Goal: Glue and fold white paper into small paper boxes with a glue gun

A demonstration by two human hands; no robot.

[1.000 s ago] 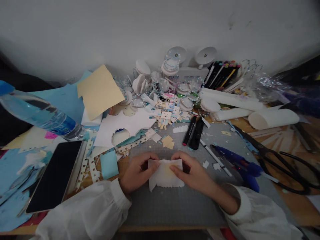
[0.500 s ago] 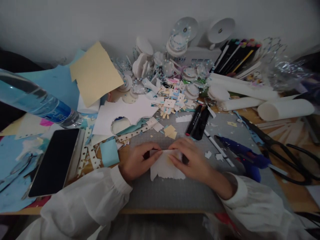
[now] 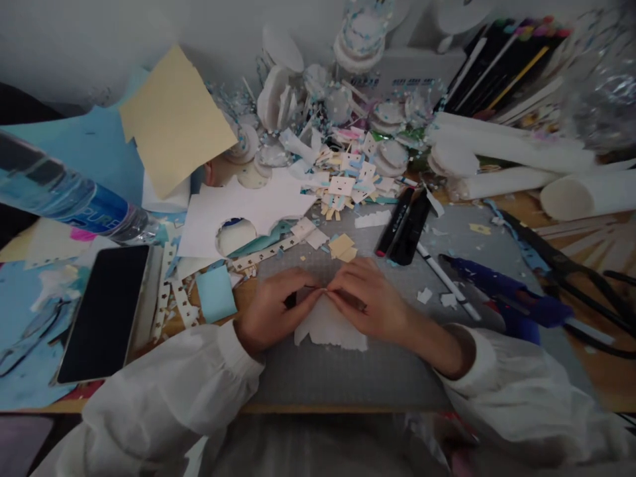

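Item: small white paper piece (image 3: 330,328) with a jagged lower edge, lying on the grey cutting mat (image 3: 348,377) directly in front of me. My left hand (image 3: 275,315) pinches its top edge from the left, fingers curled shut on the paper; my right hand (image 3: 370,305) pinches the same edge from the right, fingertips of both meeting at the middle, so most of the sheet shows below my knuckles.

Surroundings: black markers (image 3: 405,225) just beyond my right hand; blue glue gun (image 3: 501,295) to the right; black scissors (image 3: 571,271) farther right; dark phone (image 3: 104,311) and water bottle (image 3: 64,199) to the left; light-blue paper square (image 3: 215,301) near my left wrist
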